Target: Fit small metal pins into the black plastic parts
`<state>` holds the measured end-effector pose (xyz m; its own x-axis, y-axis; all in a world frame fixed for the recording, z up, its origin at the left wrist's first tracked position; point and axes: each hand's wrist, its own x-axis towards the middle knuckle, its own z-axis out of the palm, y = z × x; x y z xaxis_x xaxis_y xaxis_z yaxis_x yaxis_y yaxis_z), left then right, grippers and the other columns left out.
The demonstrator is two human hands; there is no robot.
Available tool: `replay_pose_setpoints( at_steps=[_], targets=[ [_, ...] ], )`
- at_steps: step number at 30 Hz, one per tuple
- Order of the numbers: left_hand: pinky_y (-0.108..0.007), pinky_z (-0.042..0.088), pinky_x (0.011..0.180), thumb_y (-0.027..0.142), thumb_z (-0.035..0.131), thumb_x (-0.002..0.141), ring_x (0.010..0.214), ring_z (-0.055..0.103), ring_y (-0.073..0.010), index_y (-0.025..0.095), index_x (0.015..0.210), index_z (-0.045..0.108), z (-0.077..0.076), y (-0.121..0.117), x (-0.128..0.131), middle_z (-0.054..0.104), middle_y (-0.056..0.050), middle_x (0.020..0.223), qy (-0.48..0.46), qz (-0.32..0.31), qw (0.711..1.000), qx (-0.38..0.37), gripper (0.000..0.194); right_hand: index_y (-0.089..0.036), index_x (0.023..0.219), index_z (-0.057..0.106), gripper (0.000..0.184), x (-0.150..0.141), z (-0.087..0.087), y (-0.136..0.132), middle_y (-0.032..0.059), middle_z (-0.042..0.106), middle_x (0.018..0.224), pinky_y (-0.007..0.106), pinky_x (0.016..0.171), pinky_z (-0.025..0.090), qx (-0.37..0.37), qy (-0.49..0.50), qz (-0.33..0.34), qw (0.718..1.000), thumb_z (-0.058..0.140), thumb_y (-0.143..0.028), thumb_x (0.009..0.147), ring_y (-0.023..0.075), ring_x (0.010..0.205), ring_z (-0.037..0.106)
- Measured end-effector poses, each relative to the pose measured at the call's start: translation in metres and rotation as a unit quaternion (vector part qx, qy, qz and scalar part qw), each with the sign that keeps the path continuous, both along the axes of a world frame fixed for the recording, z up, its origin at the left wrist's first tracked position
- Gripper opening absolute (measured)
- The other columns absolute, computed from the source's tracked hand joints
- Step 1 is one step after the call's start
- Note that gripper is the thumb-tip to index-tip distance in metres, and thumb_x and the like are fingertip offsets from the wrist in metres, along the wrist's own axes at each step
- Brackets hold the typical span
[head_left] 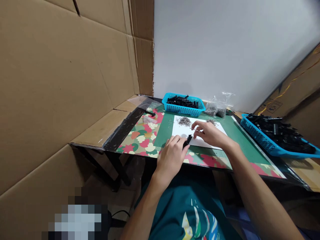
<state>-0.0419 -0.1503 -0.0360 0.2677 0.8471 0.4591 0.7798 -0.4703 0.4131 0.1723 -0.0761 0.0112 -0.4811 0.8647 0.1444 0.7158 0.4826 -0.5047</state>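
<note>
My left hand (172, 151) is closed around a small black plastic part (188, 141) at the front edge of the white sheet (178, 131). Just right of it, my right hand (206, 131) pinches a thin metal tool (193, 129), its tip pointing left; its exact kind is too small to tell. Beyond the fingers lies a heap of tiny metal pieces (185, 121) on the sheet. A second small heap (211, 122) shows partly behind my right hand.
A blue basket (183, 110) of black parts stands at the back, another blue basket (265, 141) at the right. Clear plastic bags (215, 108) sit by the wall. One black part (150, 113) lies at the left. Cardboard (75, 83) walls the left side.
</note>
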Motion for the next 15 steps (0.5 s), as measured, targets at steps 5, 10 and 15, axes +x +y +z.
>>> replay_pose_setpoints(
  at_steps=[5,10,15],
  targets=[
    [-0.036,0.056,0.094,0.029,0.061,0.105,0.116,0.065,-0.0242,0.022,0.122,0.068,-0.001,0.001,0.001,0.07,-0.006,0.124,0.002,-0.006,1.0,0.008,0.019,-0.022,0.129,0.053,0.041,-0.006,0.004,-0.002,0.0028,0.075,0.085,0.027,0.069,0.039,0.044,-0.086,0.019,0.995,0.05,-0.005,0.092,0.0188,0.079,0.063],
    [-0.036,0.055,0.098,0.027,0.062,0.104,0.116,0.065,-0.0238,0.022,0.121,0.068,-0.003,0.001,0.001,0.069,-0.006,0.121,-0.001,-0.015,1.0,0.016,0.018,-0.021,0.132,0.05,0.045,-0.015,0.008,-0.001,0.0037,0.069,0.08,0.028,0.064,0.033,0.074,-0.175,0.04,0.981,0.052,-0.005,0.09,0.021,0.077,0.06],
    [-0.037,0.056,0.095,0.025,0.062,0.103,0.114,0.065,-0.0242,0.022,0.117,0.068,-0.001,0.0,0.002,0.069,-0.006,0.116,0.002,-0.017,1.0,-0.001,0.015,-0.019,0.135,0.049,0.049,-0.023,0.011,-0.003,0.0067,0.069,0.084,0.03,0.066,0.031,0.113,-0.237,0.048,0.964,0.051,-0.003,0.088,0.0222,0.078,0.062]
  ],
)
